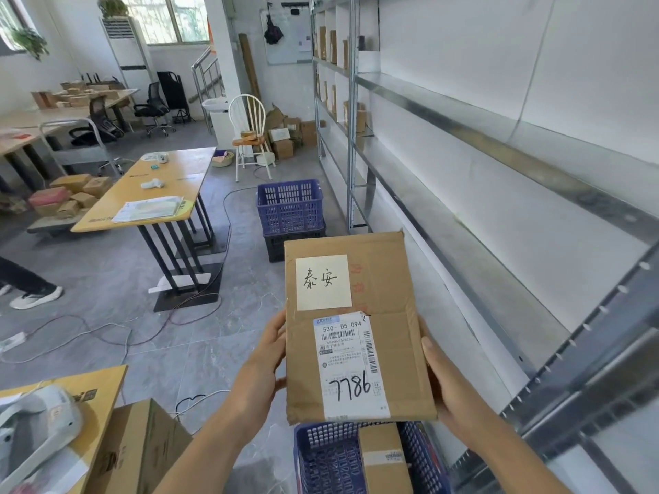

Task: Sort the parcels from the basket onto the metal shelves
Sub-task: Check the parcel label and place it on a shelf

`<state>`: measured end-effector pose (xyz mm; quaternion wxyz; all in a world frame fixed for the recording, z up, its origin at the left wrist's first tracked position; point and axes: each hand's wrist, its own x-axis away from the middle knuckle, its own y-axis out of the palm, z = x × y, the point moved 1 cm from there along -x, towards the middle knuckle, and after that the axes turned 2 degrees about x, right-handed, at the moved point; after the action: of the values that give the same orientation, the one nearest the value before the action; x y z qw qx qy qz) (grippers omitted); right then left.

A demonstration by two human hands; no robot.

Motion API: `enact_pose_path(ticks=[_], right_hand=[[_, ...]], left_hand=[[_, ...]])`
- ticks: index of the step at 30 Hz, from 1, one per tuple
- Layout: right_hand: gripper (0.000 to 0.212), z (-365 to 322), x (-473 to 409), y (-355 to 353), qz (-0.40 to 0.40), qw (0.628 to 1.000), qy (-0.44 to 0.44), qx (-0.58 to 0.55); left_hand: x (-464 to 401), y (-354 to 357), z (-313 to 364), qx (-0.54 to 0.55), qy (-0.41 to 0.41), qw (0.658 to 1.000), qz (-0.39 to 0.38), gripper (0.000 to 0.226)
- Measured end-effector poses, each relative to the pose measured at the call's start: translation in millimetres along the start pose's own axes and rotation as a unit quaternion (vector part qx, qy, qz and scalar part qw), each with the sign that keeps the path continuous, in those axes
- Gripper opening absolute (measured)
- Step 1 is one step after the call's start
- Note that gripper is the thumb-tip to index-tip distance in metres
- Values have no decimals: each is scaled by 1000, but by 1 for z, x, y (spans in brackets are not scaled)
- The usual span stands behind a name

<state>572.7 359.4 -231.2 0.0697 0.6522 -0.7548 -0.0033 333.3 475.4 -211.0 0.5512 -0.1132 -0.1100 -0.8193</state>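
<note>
I hold a flat brown cardboard parcel (pixel 392 279) up in front of me, face toward the camera. It bears a pale note with handwriting and a white shipping label marked 7786. My left hand (pixel 264 365) grips its left edge and my right hand (pixel 445 383) grips its right edge. Directly below stands a blue plastic basket (pixel 321 458) with another brown parcel (pixel 383 458) inside. The metal shelves (pixel 499 144) run along the wall on my right; the near bays look bare, while the far bays hold several small boxes (pixel 333 46).
Another blue basket (pixel 289 205) stacked on a black crate stands ahead by the shelves. A wooden table (pixel 160 187) is at centre left, a cardboard box (pixel 139 447) and desk corner at lower left. Cables trail over the floor. A person's shoe (pixel 35 297) shows at far left.
</note>
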Motion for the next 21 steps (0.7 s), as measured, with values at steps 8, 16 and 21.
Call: enact_pose_path(ticks=[8,16,21], right_hand=[[42,-26,14,-51,74,997,-25,-28],[50,-65,55,-47,163,982,-94,-21],[73,-72,103,-19,274,952,-137,-27]], left_hand=[[-20,56,10,0,10,996,-92,61],[-23,85,45,0,-42,978,-206,60],[-13,95,57,-1,-26,963,-270,48]])
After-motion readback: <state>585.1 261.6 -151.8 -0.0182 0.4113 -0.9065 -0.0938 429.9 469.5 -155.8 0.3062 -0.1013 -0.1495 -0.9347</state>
